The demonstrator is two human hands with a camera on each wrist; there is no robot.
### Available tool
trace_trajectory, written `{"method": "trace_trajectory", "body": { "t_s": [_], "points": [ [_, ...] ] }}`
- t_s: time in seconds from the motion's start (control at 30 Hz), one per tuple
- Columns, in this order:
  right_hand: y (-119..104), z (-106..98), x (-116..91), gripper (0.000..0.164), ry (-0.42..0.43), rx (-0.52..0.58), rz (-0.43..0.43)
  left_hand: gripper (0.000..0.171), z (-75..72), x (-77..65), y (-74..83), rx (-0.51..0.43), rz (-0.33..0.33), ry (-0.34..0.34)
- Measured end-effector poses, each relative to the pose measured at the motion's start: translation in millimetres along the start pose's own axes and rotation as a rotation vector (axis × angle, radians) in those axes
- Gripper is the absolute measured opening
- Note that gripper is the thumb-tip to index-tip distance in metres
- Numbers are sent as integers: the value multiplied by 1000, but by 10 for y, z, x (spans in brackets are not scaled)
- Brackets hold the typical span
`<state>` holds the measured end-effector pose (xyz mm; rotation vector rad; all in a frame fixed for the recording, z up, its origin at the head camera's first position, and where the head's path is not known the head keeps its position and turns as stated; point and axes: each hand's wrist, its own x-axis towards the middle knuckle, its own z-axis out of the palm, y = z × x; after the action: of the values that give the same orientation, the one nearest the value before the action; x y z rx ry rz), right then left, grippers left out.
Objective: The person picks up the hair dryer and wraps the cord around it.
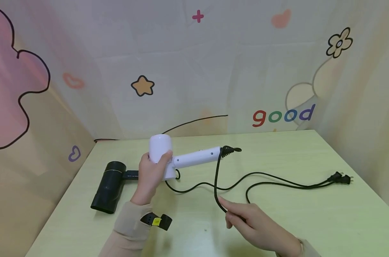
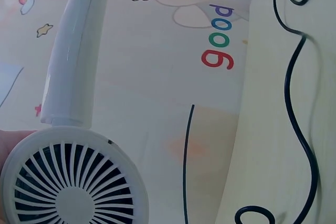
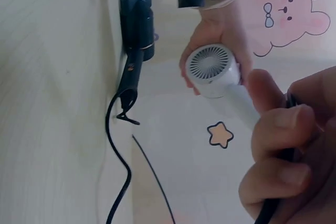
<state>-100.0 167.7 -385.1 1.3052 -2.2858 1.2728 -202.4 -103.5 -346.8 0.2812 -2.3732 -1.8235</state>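
Note:
A white hair dryer (image 1: 194, 159) is held up over the table by my left hand (image 1: 152, 171), whose fingers and thumb wrap round its barrel. Its handle points right, and its slatted round grille (image 2: 75, 203) shows in the left wrist view. From the handle's end a black power cord (image 1: 216, 178) hangs down to my right hand (image 1: 255, 223), which pinches it between thumb and curled fingers. To the left of my left hand, a dark hair dryer (image 1: 108, 187) lies on the table, its handle partly hidden behind that hand.
The pale table (image 1: 188, 232) carries a black cord (image 1: 239, 185) that runs right. Two black plugs (image 1: 341, 177) lie near the table's right edge. A printed curtain (image 1: 194, 71) closes off the back and sides.

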Motion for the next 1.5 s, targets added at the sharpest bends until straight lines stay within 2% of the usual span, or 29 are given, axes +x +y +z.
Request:
{"method": "trace_trajectory", "body": {
  "t_s": [0.13, 0.2, 0.47, 0.6, 0.83, 0.93, 1.03, 1.23, 1.3, 1.4, 1.5],
  "points": [
    [29, -14, 0, 50, -91, -5, 159, 74, -19, -17, 32, -14, -20, -14],
    [52, -19, 8, 48, -122, -1, 206, 75, -30, -25, 38, -21, -35, -27],
    [224, 6, 39, 49, -169, 33, 272, 74, -63, -63, 30, -42, -76, -62],
    [301, 19, 77, 45, -178, 99, 335, 74, -70, -94, 20, -53, -88, -83],
    [441, 12, 164, 39, -216, 274, 548, 68, -78, -140, -23, -69, -81, -176],
    [491, 2, 203, 35, -218, 259, 618, 64, -84, -155, -49, -88, -72, -223],
    [521, -17, 231, 40, -212, 198, 666, 60, -92, -159, -83, -119, -69, -264],
    [555, -73, 258, 43, -189, 88, 705, 52, -128, -168, -136, -162, -51, -353],
    [562, -110, 264, 36, -184, 78, 702, 52, -148, -177, -153, -159, -48, -384],
    [587, -169, 275, 13, -175, 41, 659, 53, -181, -189, -186, -138, -51, -418],
    [616, -216, 297, 10, -149, 18, 621, 55, -213, -196, -234, -106, -59, -428]
  ]
}}
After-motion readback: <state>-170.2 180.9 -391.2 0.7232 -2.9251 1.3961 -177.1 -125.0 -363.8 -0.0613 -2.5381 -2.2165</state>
